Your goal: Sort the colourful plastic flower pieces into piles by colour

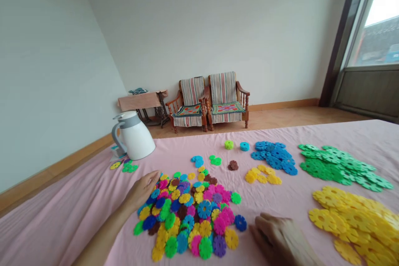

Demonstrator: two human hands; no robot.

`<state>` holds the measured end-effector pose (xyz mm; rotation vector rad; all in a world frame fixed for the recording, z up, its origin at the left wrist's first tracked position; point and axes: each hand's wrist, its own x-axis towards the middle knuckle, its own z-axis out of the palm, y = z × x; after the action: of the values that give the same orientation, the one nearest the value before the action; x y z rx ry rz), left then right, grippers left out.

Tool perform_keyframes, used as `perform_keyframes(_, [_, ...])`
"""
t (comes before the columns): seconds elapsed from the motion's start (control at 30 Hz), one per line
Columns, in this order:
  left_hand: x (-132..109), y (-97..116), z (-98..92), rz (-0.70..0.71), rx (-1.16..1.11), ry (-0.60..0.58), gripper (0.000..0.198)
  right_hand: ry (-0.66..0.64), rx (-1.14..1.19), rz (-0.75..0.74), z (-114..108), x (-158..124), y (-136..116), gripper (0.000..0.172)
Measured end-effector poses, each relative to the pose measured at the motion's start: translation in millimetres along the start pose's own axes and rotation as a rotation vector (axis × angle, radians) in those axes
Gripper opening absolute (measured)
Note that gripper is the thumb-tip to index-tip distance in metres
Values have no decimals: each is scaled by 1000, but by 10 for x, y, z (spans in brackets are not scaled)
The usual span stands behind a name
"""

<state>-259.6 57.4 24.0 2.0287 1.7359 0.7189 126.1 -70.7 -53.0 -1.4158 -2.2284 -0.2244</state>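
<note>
A mixed pile of flower-shaped plastic discs [187, 212] in many colours lies on the pink cloth [174, 149]. At its upper left edge rests my left hand [145, 187], fingers together and pointing at the discs; whether it grips one is hidden. My right hand [277, 237] is on the cloth to the right of the pile, its fingers curled under, near a dark blue disc [240, 222]. What those fingers hold, if anything, cannot be seen. Sorted heaps of blue [274, 156], green [343, 166] and yellow discs [358, 220] spread out on the right.
Small groups of yellow [262, 174], brown [233, 165] and light blue discs [197, 161] lie beyond the pile. Two short stacks, lime [228, 145] and cyan [244, 146], stand behind them. A white jug [136, 139] is at the back left, before two chairs [226, 99].
</note>
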Motion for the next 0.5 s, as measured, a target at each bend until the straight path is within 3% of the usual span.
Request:
perform_keyframes(0.13, [-158,-187,132,39,81,-49,58,21,-4,-33,59,-41,30,28])
perform_keyframes(0.23, [-279,-151,255,95,157,-66,54,25,-19,-9,79,-57,35,27])
perform_keyframes(0.5, [-514,489,377,217,143,-305,54,47,-7,-78,18,-19,45,28])
